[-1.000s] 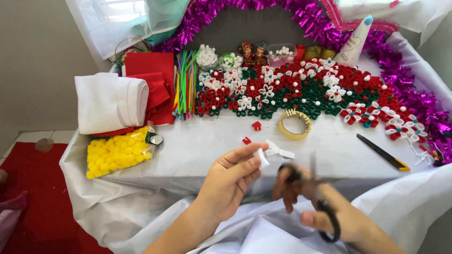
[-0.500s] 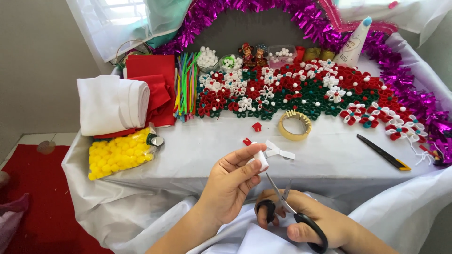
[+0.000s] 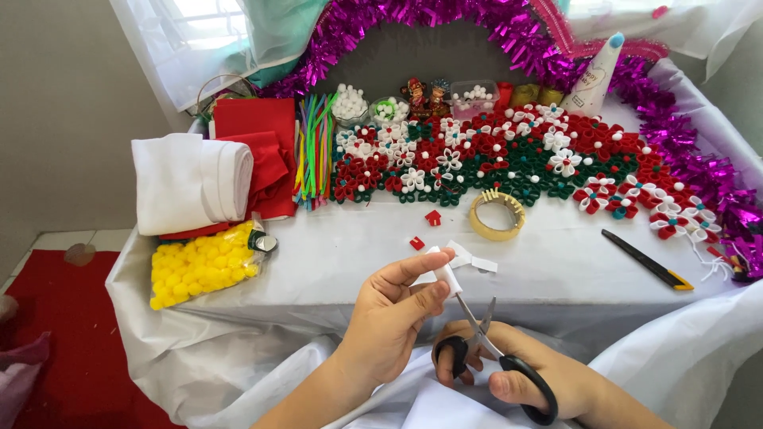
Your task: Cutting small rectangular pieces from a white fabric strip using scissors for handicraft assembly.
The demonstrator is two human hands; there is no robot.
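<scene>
Over the white-draped bench, the left hand pinches a white felt piece; just below, the right hand grips black-handled scissors, blades parted.

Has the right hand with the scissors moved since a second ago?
Yes. The right hand with the scissors dropped lower, away from the tape roll.

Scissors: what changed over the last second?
The right hand lowered the scissors from beside the white strip to below it, blades now pointing up at the strip and slightly open. The left hand kept its grip on the strip. Tape roll, black cutter and yellow pom-pom bag stayed put.
</scene>
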